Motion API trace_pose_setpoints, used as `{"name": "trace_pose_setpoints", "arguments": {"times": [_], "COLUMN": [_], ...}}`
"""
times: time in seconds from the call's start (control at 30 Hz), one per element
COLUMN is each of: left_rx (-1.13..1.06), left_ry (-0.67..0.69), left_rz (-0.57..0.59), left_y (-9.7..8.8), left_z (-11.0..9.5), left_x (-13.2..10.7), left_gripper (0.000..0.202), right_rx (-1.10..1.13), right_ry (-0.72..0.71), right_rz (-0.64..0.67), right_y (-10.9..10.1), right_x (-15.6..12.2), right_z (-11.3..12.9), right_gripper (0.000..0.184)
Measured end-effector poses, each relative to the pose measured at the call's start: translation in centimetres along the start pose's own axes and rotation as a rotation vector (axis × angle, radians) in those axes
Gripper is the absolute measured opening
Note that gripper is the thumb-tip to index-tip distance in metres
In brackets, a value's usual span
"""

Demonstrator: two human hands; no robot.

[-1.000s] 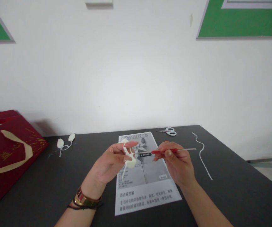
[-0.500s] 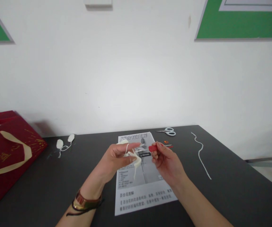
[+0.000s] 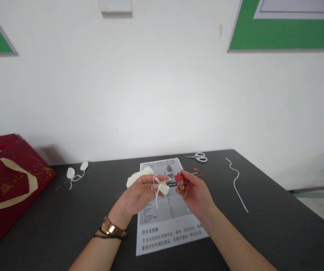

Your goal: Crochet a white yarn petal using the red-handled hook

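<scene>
My left hand (image 3: pixel 142 194) is closed on a small cream crocheted piece (image 3: pixel 162 188), with cream yarn looped over its forefinger and a tail hanging down. My right hand (image 3: pixel 192 191) pinches a red-handled crochet hook (image 3: pixel 180 177), whose metal tip points left into the piece. Both hands hover above a printed instruction sheet (image 3: pixel 171 222) lying on the dark table (image 3: pixel 277 226). A ball of cream yarn (image 3: pixel 138 175) lies just behind my left hand.
Small white-handled scissors (image 3: pixel 200 157) lie at the table's back edge. A loose strand of white yarn (image 3: pixel 236 182) snakes along the right side. Two small cream crocheted pieces (image 3: pixel 76 171) sit at the back left, beside a dark red gift bag (image 3: pixel 6 188).
My hands have drawn closer together. The hook has swung from lying level with its tail to the right to pointing into the piece. The left hand has turned, and the yarn ball now shows behind it.
</scene>
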State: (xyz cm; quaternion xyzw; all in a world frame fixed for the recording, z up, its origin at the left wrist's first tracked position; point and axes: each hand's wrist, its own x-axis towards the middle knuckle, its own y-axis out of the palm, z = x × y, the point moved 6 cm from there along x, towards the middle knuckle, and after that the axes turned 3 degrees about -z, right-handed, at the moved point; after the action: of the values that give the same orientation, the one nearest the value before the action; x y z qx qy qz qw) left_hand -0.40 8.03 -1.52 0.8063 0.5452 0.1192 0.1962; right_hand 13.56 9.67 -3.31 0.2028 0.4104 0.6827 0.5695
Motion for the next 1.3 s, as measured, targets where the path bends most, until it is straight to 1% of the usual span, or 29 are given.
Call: {"name": "trace_pose_setpoints", "arguments": {"times": [0.1, 0.17, 0.23, 0.3, 0.37, 0.47, 0.53, 0.6, 0.73, 0.8, 0.87, 0.9, 0.93, 1.0, 1.07, 1.13, 1.2, 1.3], "left_rx": [0.024, 0.084, 0.194, 0.335, 0.462, 0.575, 0.597, 0.58, 0.436, 0.331, 0.244, 0.227, 0.233, 0.328, 0.478, 0.603, 0.67, 0.66], "left_ry": [-0.045, -0.068, -0.111, -0.161, -0.181, -0.116, -0.039, 0.023, 0.094, 0.145, 0.188, 0.206, 0.222, 0.269, 0.31, 0.336, 0.349, 0.353], "left_rz": [0.076, 0.124, 0.183, 0.238, 0.261, 0.213, 0.151, 0.11, 0.101, 0.089, 0.082, 0.085, 0.091, 0.109, 0.118, 0.112, 0.068, -0.058], "left_y": [-0.3, -0.3, -0.2, -0.2, -0.3, -0.7, -0.9, -0.8, 0.1, 0.7, 1.5, 1.8, 2.2, 2.8, 3.1, 3.1, 3.0, 2.6], "left_z": [0.2, 0.3, 0.3, 0.3, 0.1, -0.6, -1.1, -1.6, -1.9, -2.0, -2.0, -1.9, -1.9, -2.1, -2.3, -2.6, -2.7, -2.7], "left_x": [-0.2, -0.3, -0.4, -0.5, -0.5, 0.0, 0.4, 0.5, 0.0, -0.4, -0.7, -0.8, -1.0, -1.3, -1.5, -1.6, -1.5, -1.1], "left_gripper": [0.031, 0.032, 0.03, 0.023, 0.017, 0.013, 0.011, 0.012, 0.033, 0.035, 0.029, 0.03, 0.035, 0.053, 0.069, 0.077, 0.072, 0.06], "right_rx": [-0.005, -0.002, 0.005, 0.012, 0.017, 0.022, 0.025, 0.03, 0.038, 0.036, 0.029, 0.023, 0.017, 0.007, 0.004, 0.003, -0.002, -0.014], "right_ry": [0.092, 0.151, 0.189, 0.211, 0.225, 0.24, 0.248, 0.252, 0.244, 0.239, 0.238, 0.237, 0.235, 0.225, 0.205, 0.184, 0.169, 0.141], "right_rz": [0.024, 0.044, 0.061, 0.072, 0.078, 0.086, 0.092, 0.099, 0.091, 0.072, 0.052, 0.044, 0.038, 0.028, 0.02, 0.011, 0.004, -0.002], "right_y": [0.1, 0.2, 0.3, 0.2, 0.1, 0.0, 0.0, 0.0, 0.0, -0.1, -0.1, -0.1, 0.0, 0.1, 0.2, 0.2, 0.1, 0.0], "right_x": [0.0, -0.1, -0.2, -0.1, -0.1, 0.0, 0.0, -0.1, 0.0, -0.1, -0.1, -0.2, -0.2, -0.3, -0.3, -0.2, -0.2, -0.1], "right_z": [-0.7, -1.2, -1.6, -1.8, -1.9, -1.9, -1.8, -1.7, -1.3, -1.2, -1.1, -1.0, -1.0, -1.0, -0.9, -0.8, -0.7, -0.6], "right_gripper": [0.01, 0.01, 0.011, 0.011, 0.01, 0.009, 0.009, 0.009, 0.01, 0.009, 0.009, 0.009, 0.009, 0.01, 0.012, 0.015, 0.014, 0.013]}}
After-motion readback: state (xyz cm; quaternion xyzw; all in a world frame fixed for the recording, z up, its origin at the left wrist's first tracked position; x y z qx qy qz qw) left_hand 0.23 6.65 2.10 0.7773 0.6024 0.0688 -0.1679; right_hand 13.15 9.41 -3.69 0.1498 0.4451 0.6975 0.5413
